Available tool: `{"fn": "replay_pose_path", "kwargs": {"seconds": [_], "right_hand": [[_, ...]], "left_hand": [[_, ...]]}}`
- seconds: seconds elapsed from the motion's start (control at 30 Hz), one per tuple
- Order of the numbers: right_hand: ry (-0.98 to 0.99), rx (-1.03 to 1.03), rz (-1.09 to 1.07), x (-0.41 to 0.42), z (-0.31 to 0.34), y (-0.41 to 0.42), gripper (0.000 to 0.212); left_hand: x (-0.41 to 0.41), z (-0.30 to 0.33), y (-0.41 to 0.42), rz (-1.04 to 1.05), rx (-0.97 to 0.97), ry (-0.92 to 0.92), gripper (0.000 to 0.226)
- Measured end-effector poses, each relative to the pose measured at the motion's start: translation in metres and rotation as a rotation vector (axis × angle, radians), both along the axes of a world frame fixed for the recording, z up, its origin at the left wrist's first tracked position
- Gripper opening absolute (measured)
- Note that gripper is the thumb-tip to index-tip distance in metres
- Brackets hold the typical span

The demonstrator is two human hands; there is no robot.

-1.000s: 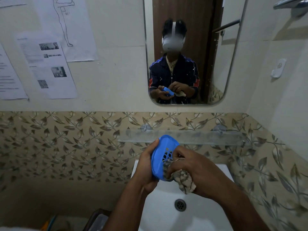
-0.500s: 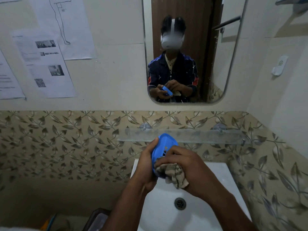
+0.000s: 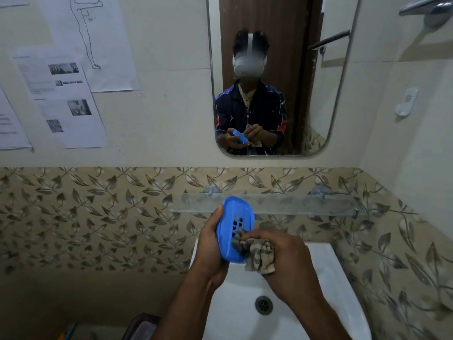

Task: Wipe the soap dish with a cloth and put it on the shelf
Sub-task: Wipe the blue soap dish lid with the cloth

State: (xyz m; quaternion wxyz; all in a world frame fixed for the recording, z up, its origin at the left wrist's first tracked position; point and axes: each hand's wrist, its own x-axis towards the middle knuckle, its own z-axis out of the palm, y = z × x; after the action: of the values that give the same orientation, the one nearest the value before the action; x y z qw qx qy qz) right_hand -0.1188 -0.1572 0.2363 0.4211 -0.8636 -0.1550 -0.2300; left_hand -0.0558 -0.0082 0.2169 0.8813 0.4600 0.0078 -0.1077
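A blue oval soap dish (image 3: 232, 222) with drain holes stands tilted on edge above the basin, its inner face turned to the right. My left hand (image 3: 210, 244) grips it from behind along its left rim. My right hand (image 3: 282, 253) is closed around a crumpled brown-and-beige cloth (image 3: 257, 253), which presses against the lower part of the dish's inside. A glass shelf (image 3: 306, 204) runs along the leaf-patterned tiles just behind the dish.
A white washbasin (image 3: 343, 303) with a metal drain (image 3: 263, 305) lies under my hands. Above the shelf hangs a mirror (image 3: 318, 94) reflecting me. Printed papers (image 3: 61, 99) cover the wall on the left. A dark container (image 3: 139, 327) sits low left of the basin.
The cloth has slid from the middle of the dish down to its lower part, uncovering the drain holes. The dish stays in my left hand, now slightly higher.
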Motion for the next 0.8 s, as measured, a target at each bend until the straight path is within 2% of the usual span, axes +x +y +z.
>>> {"fn": "replay_pose_path", "kwargs": {"seconds": [0.1, 0.17, 0.33, 0.43, 0.5, 0.6, 0.63, 0.7, 0.73, 0.8], "right_hand": [[0.126, 0.000, 0.051, -0.004, -0.002, 0.001, 0.039], [0.175, -0.020, 0.046, -0.001, 0.001, -0.001, 0.038], [0.056, -0.101, -0.151, 0.001, -0.005, 0.004, 0.033], [0.093, -0.142, -0.124, -0.004, -0.012, 0.005, 0.031], [0.155, -0.028, -0.001, -0.004, -0.015, 0.005, 0.026], [0.301, 0.370, 0.058, -0.001, -0.025, 0.001, 0.006], [0.352, 0.473, 0.030, -0.001, -0.031, -0.001, 0.008], [0.419, 0.544, -0.020, 0.000, -0.047, -0.003, 0.041], [0.424, 0.524, -0.048, 0.000, -0.056, -0.003, 0.053], [0.367, 0.419, -0.101, 0.001, -0.072, 0.000, 0.053]], "left_hand": [[0.000, -0.004, 0.000, 0.051, -0.021, 0.008, 0.062], [-0.001, -0.007, -0.002, 0.063, -0.052, 0.016, 0.059], [-0.003, -0.013, -0.007, 0.036, -0.062, -0.020, 0.049], [-0.004, -0.019, -0.008, 0.043, -0.102, 0.007, 0.049], [-0.005, -0.021, -0.007, 0.070, -0.148, 0.028, 0.053], [-0.004, -0.023, -0.008, 0.154, -0.104, 0.058, 0.057], [-0.003, -0.025, -0.009, 0.186, -0.071, 0.050, 0.056], [-0.001, -0.032, -0.006, 0.267, 0.022, 0.017, 0.045], [0.001, -0.037, -0.003, 0.313, 0.077, 0.023, 0.038], [0.002, -0.049, 0.001, 0.389, 0.156, 0.079, 0.034]]}}
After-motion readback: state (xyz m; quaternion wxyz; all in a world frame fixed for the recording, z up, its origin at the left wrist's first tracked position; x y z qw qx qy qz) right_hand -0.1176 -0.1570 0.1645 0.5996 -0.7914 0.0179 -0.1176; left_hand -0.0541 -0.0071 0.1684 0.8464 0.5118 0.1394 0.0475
